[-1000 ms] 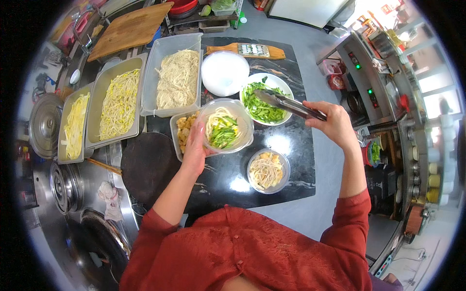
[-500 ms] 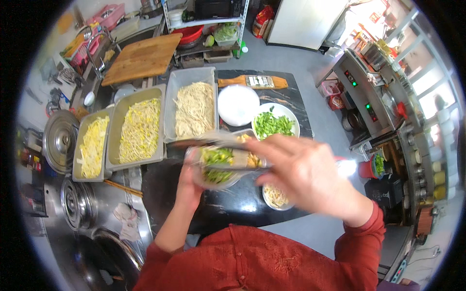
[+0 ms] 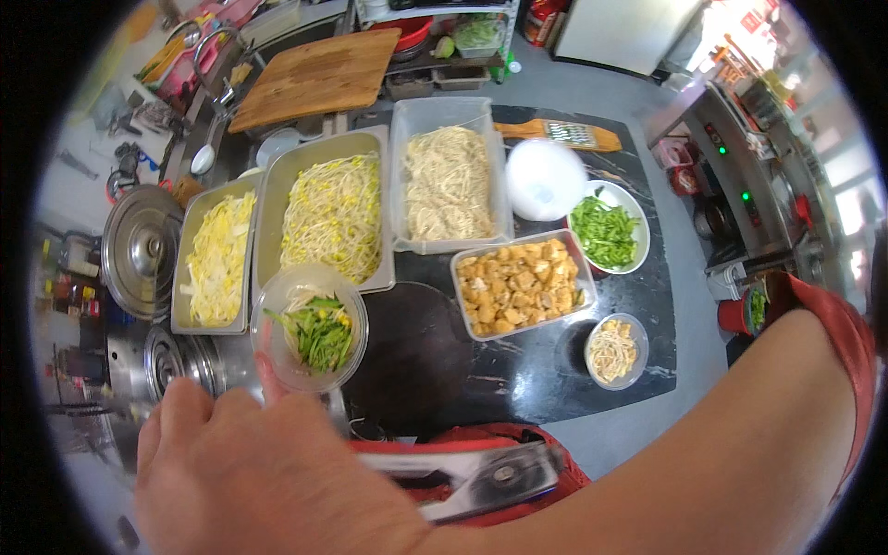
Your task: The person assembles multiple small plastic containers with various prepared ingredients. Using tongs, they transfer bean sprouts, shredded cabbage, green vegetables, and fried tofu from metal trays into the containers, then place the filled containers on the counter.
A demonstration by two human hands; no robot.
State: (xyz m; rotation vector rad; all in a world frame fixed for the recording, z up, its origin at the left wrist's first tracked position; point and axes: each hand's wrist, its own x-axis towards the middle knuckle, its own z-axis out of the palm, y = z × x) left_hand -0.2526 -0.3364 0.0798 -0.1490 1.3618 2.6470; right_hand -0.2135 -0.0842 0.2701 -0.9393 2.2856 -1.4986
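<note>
Across the lower left reaches my right hand [image 3: 268, 462], closed around metal tongs [image 3: 486, 474]; their riveted hinge end sticks out below my wrist, and the tips are hidden. Beyond it, a clear plastic bowl [image 3: 356, 361] holds chopped greens [image 3: 322, 335] and some pale strands. A finger of my left hand [image 3: 267, 377] grips that bowl's side; the rest of the hand is hidden. Behind the bowl are a metal pan of soybean sprouts [image 3: 333, 217] and a narrower pan of pale yellow shredded vegetable [image 3: 220, 264].
Tan shredded strips [image 3: 450, 180] and fried tofu cubes [image 3: 518, 285] fill plastic tubs. Round white plastic ware [image 3: 546, 178] stands by a bowl of chopped greens [image 3: 606, 231]. A second filled clear bowl [image 3: 615, 351] sits near the counter's right edge. A wooden-handled grater [image 3: 569, 135] lies behind.
My right hand has swung from above the bowl to the lower left, keeping the tongs. The bowl has moved left with my left hand, toward the sprout pan. The view has shifted.
</note>
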